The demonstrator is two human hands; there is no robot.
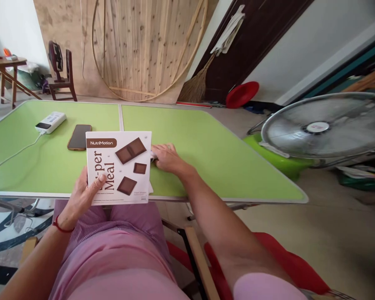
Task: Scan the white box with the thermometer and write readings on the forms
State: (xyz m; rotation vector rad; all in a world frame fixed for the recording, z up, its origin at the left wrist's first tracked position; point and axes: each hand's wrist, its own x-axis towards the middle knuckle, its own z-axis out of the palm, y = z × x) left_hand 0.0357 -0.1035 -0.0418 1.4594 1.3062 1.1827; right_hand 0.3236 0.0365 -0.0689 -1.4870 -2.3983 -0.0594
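A white box (pixel 112 166) was found left of the frame's centre, grasped by the left hand (pixel 85 189), with the thumb laid over the printed front. The right hand (pixel 167 158) was observed at the box's right edge, mid-frame; a small white item (pixel 153 156) was partly visible at its fingertips, but whether it was gripped could not be told. On the green surface (pixel 206 162), a phone (pixel 79 137) and a power bank (pixel 51 122) were noted at centre-left and upper left.
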